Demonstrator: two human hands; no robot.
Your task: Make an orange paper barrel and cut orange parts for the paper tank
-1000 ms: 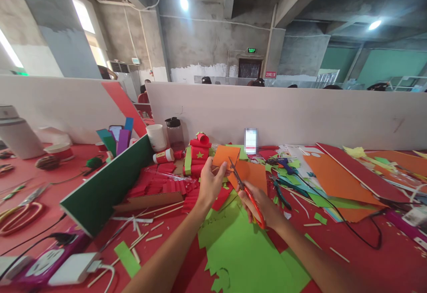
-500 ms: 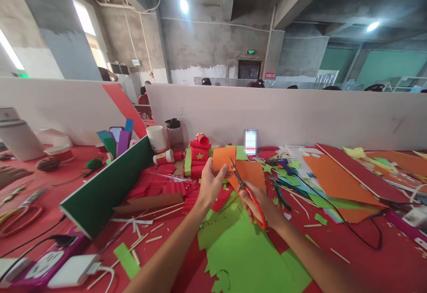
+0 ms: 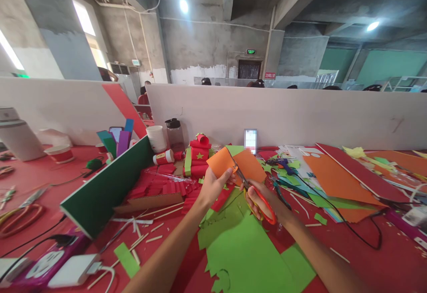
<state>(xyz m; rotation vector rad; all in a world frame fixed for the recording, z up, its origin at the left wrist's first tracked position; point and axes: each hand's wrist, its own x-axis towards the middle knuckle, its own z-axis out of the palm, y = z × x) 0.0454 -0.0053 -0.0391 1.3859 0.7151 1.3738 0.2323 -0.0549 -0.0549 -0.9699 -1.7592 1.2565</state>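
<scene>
Near the middle of the view my left hand [image 3: 215, 186] pinches an orange sheet of paper [image 3: 220, 161] by its lower edge. My right hand [image 3: 262, 199] is wrapped round the handles of red and yellow scissors [image 3: 265, 201], whose blades point up and left at the sheet. A cut runs between the held part and the wider orange part [image 3: 250, 166] on the right. Beneath both hands lies green paper [image 3: 247, 253] with jagged, cut edges. Just behind my left hand stand red paper rolls [image 3: 199, 156] with a green star.
A dark green board [image 3: 106, 186] stands on edge at left, beside a tray [image 3: 150, 204] of red paper pieces. A glue gun [image 3: 283, 164] and its cable lie at right, near stacked coloured sheets [image 3: 328, 179]. A phone [image 3: 250, 141] leans on the white partition [image 3: 300, 115].
The orange paper has tilted in my left hand. My right hand and the scissors have shifted slightly right, with the handles further apart. At far left, another person's hand has left the view.
</scene>
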